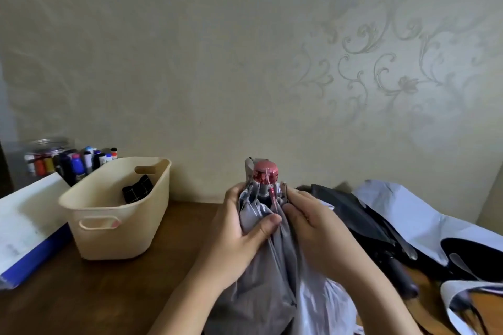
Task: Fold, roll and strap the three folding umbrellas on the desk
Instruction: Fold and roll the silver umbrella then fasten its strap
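Grey folding umbrella (261, 280), lower centre of frame, held upright above the counter (81, 294), pink cap (265, 171) uppermost. Left hand (239, 228) clasps the gathered canopy just below the cap; the right hand (313, 228) pinches the rib tips with its fingers (295, 196). Step in hand, as judged: gathering pleats. Next: even the folds, then roll. A dark umbrella (351, 215) and a white-and-black umbrella (424, 226) lie loose at right.

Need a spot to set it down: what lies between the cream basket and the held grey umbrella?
In the head view, bare brown desk lies between the cream basket and the left hand gripping the grey umbrella.
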